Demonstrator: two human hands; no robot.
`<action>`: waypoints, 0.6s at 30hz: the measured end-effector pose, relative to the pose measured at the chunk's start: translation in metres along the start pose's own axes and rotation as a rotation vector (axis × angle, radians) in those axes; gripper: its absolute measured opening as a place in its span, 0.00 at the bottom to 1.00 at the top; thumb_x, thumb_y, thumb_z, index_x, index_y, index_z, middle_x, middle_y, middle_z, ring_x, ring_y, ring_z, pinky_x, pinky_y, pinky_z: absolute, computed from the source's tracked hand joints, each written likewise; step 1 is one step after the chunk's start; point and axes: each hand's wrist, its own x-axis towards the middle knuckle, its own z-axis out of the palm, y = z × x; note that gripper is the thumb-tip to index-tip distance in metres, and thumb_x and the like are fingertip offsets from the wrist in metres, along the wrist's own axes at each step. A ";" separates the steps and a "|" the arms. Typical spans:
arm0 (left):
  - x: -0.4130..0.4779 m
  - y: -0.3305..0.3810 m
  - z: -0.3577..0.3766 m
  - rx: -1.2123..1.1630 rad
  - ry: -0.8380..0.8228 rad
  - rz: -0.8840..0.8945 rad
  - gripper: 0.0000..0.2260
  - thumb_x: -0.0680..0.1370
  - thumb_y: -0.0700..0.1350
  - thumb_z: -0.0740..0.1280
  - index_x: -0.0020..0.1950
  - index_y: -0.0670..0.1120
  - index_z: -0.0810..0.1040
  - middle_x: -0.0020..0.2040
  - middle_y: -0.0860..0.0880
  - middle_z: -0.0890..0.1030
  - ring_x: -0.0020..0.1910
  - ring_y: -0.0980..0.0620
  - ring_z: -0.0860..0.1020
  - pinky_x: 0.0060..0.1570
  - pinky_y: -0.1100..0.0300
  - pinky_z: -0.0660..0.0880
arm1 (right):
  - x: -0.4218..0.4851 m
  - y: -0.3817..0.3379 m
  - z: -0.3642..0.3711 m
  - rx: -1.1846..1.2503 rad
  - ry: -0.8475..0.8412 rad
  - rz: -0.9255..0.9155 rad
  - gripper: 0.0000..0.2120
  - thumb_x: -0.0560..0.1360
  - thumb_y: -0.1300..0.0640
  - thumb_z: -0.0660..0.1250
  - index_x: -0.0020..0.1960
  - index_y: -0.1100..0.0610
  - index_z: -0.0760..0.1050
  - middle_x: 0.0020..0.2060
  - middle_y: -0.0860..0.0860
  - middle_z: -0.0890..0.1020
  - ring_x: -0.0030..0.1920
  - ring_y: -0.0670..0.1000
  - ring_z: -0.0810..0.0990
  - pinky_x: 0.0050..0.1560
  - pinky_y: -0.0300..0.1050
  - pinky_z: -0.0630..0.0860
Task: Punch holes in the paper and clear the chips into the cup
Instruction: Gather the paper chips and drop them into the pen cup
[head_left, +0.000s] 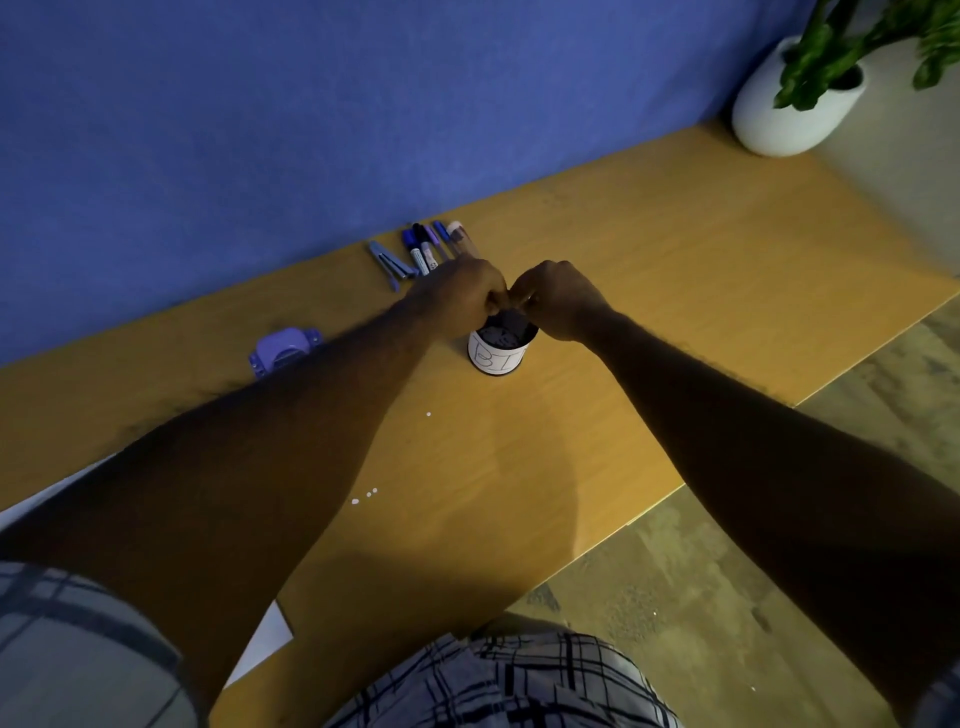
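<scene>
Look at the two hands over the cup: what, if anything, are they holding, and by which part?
It cannot be told. Both the left hand and right hand have fingertips pinched together above the cup, but anything between them is too small to see.

A long orange-brown wooden desk (649, 291) runs along the blue wall. On it, near the middle, stands a small white-labelled cup with a dark inside (500, 349), hand-lettered on its side. Back by the wall lies a row of blue and black marker pens (434, 247), and just left of them a blue stapler (388, 264). Further left sits a pale purple hole punch (284, 349). Tiny white paper chips (364, 496) dot the bare wood nearer the front edge. A white sheet of paper (267, 642) lies at the near left, mostly hidden. At the far right corner, a round white plant pot (789, 111).
</scene>
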 end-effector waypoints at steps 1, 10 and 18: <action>0.000 -0.001 0.000 -0.007 -0.019 0.006 0.11 0.76 0.37 0.66 0.57 0.43 0.82 0.50 0.42 0.84 0.43 0.48 0.78 0.38 0.59 0.72 | 0.000 0.000 -0.001 0.003 -0.003 -0.003 0.12 0.77 0.63 0.66 0.58 0.59 0.81 0.54 0.57 0.83 0.53 0.57 0.82 0.49 0.53 0.82; 0.003 0.000 0.005 -0.069 0.155 -0.041 0.10 0.74 0.40 0.72 0.55 0.45 0.82 0.51 0.45 0.85 0.46 0.49 0.83 0.44 0.54 0.81 | -0.004 0.008 -0.001 0.108 0.083 0.029 0.10 0.76 0.62 0.66 0.55 0.59 0.83 0.51 0.56 0.85 0.49 0.53 0.83 0.49 0.53 0.82; -0.010 -0.005 0.001 -1.129 -0.048 -0.314 0.21 0.82 0.57 0.54 0.63 0.45 0.77 0.58 0.45 0.82 0.58 0.48 0.81 0.50 0.57 0.77 | -0.013 0.013 0.002 0.840 0.080 0.264 0.11 0.75 0.72 0.63 0.53 0.65 0.80 0.43 0.56 0.84 0.43 0.53 0.83 0.45 0.47 0.81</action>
